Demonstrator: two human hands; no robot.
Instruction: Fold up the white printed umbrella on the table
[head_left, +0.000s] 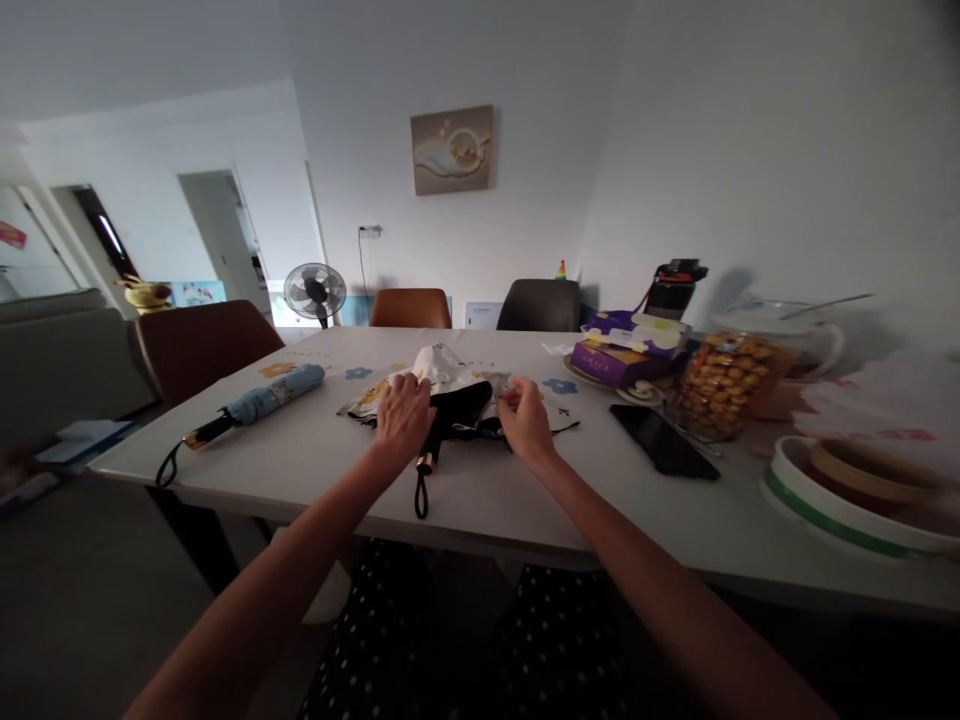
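On the surface [285, 472], your loosely folded umbrella [463, 403] lies centrally; you seem to be straightening its cloth, which calls for drawing folds evenly. At four o'clock a green-banded bowl [825, 520] holds a tan one [874, 470]; at three, a jar [742, 322] holds brown snacks [731, 390]. Your right hand [517, 400] pinches cloth; your left hand [405, 410] rests on it (whether gripping, I can't tell).

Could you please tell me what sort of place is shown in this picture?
It looks like a dining area in a home: a table with chairs around it, a framed picture on the wall, and a sofa at the far left.
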